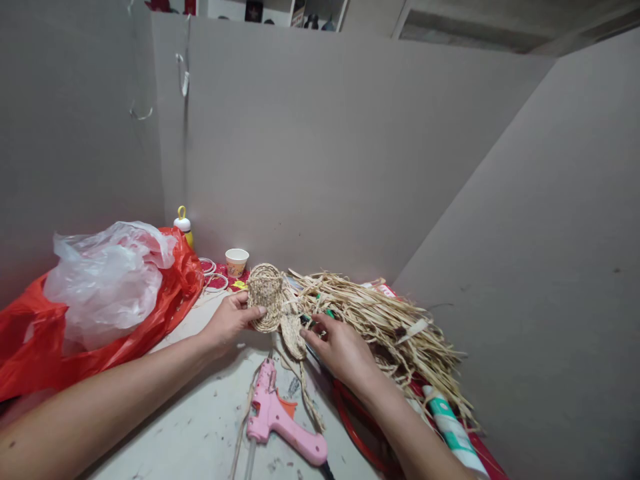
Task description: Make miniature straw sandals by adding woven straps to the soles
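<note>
My left hand (pixel 234 323) grips an oval woven straw sole (pixel 265 288) by its lower left edge, thumb on the face and fingers behind. The sole is held up, with its coiled braid facing me. Just to the right is a second, narrower woven straw piece (pixel 293 330), partly behind the sole. My right hand (pixel 340 347) is beside that piece, thumb and index finger apart, and I see nothing between them. Whether its thumb touches the piece is unclear. Below both hands a pink hot glue gun (pixel 285 420) lies on the table, among braided straw cords (pixel 313 400).
A heap of dry straw (pixel 370 307) covers the back right. Red-handled scissors (pixel 353 427) lie under my right forearm, near a green-and-white roll (pixel 453 427). Plastic bags (pixel 115 280) fill the left. A paper cup (pixel 237 263) and a yellow bottle (pixel 183 225) stand behind. Grey partitions (pixel 320 147) enclose the table.
</note>
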